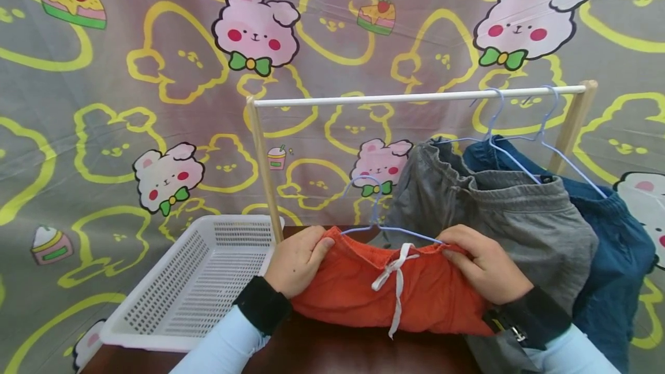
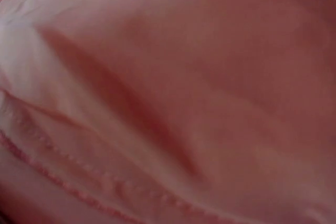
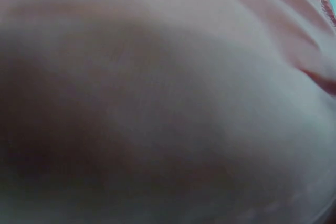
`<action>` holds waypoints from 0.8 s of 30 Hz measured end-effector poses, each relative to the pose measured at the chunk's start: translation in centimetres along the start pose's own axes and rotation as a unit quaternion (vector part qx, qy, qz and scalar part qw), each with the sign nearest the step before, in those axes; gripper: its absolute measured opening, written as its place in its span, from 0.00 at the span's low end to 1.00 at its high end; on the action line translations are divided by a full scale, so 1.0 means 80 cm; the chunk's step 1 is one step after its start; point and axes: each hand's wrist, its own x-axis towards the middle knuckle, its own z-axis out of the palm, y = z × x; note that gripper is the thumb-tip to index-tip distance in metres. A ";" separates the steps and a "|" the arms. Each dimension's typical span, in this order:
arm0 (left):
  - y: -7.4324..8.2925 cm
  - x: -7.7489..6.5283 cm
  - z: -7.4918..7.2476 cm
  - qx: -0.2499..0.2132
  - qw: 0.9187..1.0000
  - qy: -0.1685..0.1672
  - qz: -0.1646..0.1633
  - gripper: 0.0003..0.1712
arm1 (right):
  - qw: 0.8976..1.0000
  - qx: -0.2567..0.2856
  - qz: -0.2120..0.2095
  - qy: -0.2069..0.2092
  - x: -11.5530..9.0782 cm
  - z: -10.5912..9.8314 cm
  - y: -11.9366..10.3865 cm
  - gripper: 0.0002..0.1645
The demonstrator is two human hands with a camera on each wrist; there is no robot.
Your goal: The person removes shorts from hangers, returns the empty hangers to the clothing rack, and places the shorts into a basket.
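Observation:
Orange shorts (image 1: pixel 358 287) with a white drawstring (image 1: pixel 396 270) tied at the front are held up between both hands in the head view. A light purple hanger (image 1: pixel 376 225) sits inside their waistband, its hook standing up below the rail. My left hand (image 1: pixel 298 261) grips the waistband at its left corner, thumb in front. At the right corner my right hand (image 1: pixel 488 264) pinches the waistband near the hanger's end. Orange cloth (image 2: pixel 236 103) fills the left wrist view up close. Blurred, shaded cloth (image 3: pixel 236 103) covers most of the right wrist view.
A wooden rack with a white rail (image 1: pixel 358 98) stands behind. Grey shorts (image 1: pixel 525 212) and blue shorts (image 1: pixel 608 229) hang on hangers at its right end. A white perforated basket (image 1: pixel 140 316) is on the dark brown table (image 1: pixel 312 351) at left. A patterned curtain (image 1: pixel 322 27) hangs behind.

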 end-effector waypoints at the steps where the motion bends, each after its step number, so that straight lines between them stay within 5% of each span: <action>1: 0.001 0.000 0.000 0.001 1.000 0.001 0.000 0.16 | 1.000 -0.001 -0.002 0.000 0.000 0.000 0.000 0.21; 24: 0.015 0.016 -0.003 0.021 0.999 -0.001 0.036 0.17 | 1.000 -0.017 -0.005 0.004 0.004 -0.002 -0.004 0.21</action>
